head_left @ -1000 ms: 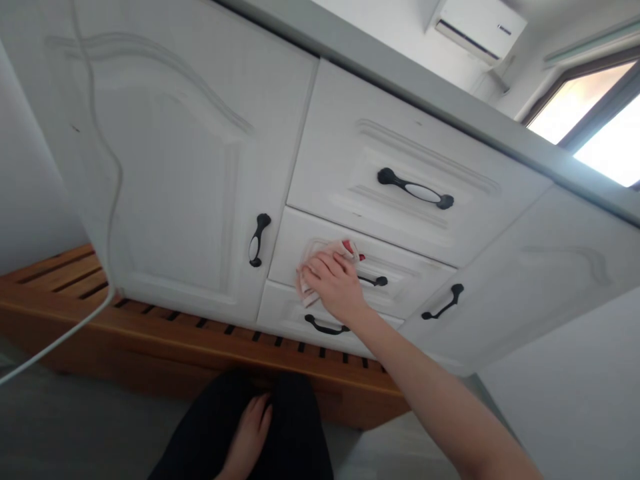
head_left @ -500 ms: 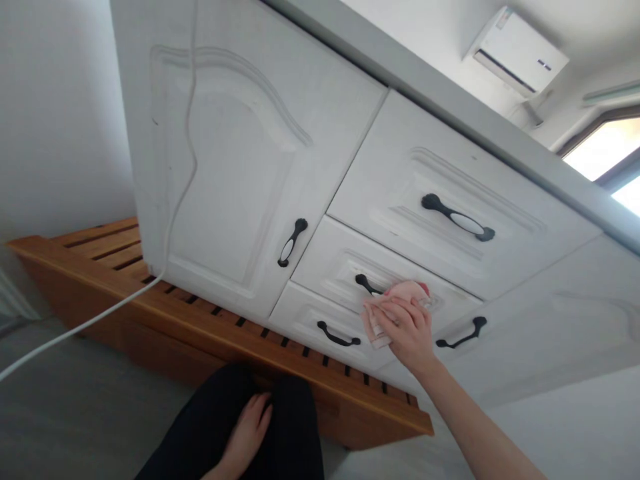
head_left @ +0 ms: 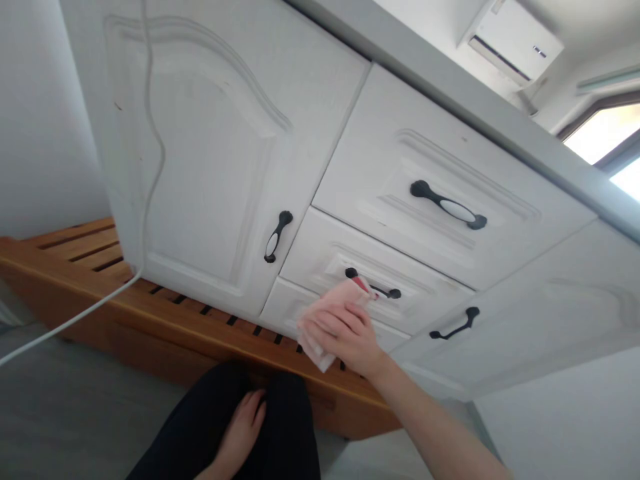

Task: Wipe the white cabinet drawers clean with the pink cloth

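Note:
My right hand is closed on a folded pink cloth with a red patch at its upper end. It holds the cloth over the lowest drawer, whose handle is hidden behind it. Just above, the cloth's red corner overlaps the black handle of the middle drawer. Whether the cloth presses on the drawer front I cannot tell. On my dark-trousered legs, between the knees, lies my left hand, its fingers loosely extended and nothing visible in it.
The white cabinet stands on a slatted wooden bench. A white cable hangs down its left door and runs off to the left. More black handles stick out: top drawer, left door, right door.
My right hand has moved left and down with the cloth, from the middle drawer's handle to the lowest drawer. My left hand stays between the knees. The view has shifted slightly.

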Demonstrator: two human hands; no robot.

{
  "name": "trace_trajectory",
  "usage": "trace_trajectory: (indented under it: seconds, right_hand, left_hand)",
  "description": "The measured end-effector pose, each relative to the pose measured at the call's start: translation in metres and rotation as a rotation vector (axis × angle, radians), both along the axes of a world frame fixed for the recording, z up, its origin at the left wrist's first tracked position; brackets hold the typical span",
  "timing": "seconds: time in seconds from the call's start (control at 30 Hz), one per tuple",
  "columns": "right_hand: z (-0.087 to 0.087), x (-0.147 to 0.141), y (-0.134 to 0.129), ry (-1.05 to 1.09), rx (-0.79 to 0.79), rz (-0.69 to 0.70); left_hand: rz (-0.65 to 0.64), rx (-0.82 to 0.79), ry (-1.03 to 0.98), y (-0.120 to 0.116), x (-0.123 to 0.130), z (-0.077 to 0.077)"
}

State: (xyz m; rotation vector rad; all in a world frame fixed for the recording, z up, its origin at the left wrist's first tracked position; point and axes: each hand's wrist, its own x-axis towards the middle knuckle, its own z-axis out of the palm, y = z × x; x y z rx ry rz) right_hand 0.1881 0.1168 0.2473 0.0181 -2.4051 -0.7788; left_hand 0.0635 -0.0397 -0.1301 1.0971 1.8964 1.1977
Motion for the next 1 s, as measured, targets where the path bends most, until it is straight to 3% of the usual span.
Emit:
trace_trajectory:
  seconds: [0.07,0.17,0.3,0.4,0.57,0.73,0.83,1.0]
  right_hand:
    - [-0.003,-0.037,0.014,-0.041,0.012,0.035]
    - [-0.005,-0.080,0.035,0.016,0.055,-0.023]
    - [-0.007,-0.089,0.046,-0.062,0.092,-0.085]
    - [-0.012,-0.054,0.049,-0.182,0.028,-0.111]
    - [-0.021,0.048,0.059,-0.197,-0.014,-0.231]
    - [-0.007,0.137,0.064,-0.278,0.036,-0.343]
    - [0.016,0.161,0.070,-0.229,0.108,-0.398]
    - [0.049,0.160,0.086,0.151,0.228,-0.415]
  left_hand:
    - [-0.004,-0.003,0.013,-0.001,0.000,-0.002]
    - [0.003,-0.007,0.027,-0.002,-0.001,-0.004]
    - [0.017,-0.012,0.039,-0.002,0.000,-0.003]
    - [0.006,-0.005,0.040,-0.002,-0.001,0.000]
    - [0.016,0.005,0.039,-0.002,-0.001,0.001]
    - [0.034,0.007,0.046,0.000,-0.001,0.002]
    - [0.023,0.011,0.057,0.000,-0.002,0.004]
    - [0.012,0.006,0.103,0.000,-0.003,0.004]
